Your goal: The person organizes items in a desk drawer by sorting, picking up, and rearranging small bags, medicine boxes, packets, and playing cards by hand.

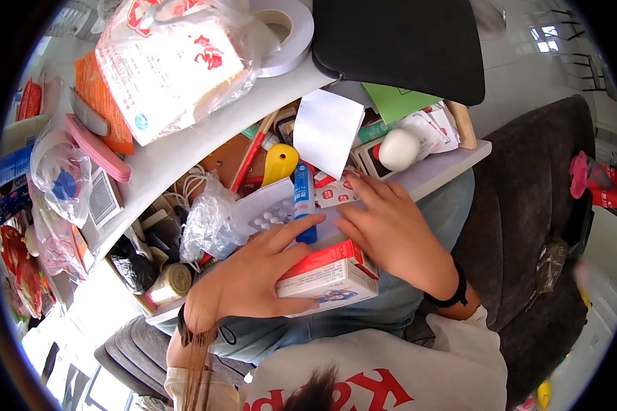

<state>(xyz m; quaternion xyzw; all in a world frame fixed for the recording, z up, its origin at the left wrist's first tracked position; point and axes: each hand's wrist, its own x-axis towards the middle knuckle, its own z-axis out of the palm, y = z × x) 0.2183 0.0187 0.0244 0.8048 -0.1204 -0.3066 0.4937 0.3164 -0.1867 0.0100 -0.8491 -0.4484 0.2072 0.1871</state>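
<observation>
My left hand (243,277) grips a red and white carton (332,284) at its left end, over my lap by the drawer's front edge. Its index finger reaches toward a blue tube (305,198) in the drawer. My right hand (391,229) is open, fingers spread, with its fingertips at a red and white packet (332,192); whether they press on it I cannot tell. Left of the tube lies a blister pack of white pills (271,218). A yellow object with a hole (280,163) and a folded white paper (328,130) lie behind.
The open drawer (452,161) also holds crumpled clear plastic (212,216), a red pencil (252,154), a round white item (399,149) and a tin (171,284). On the desk sit a plastic bag (178,68), a tape roll (288,34) and a pink case (97,147).
</observation>
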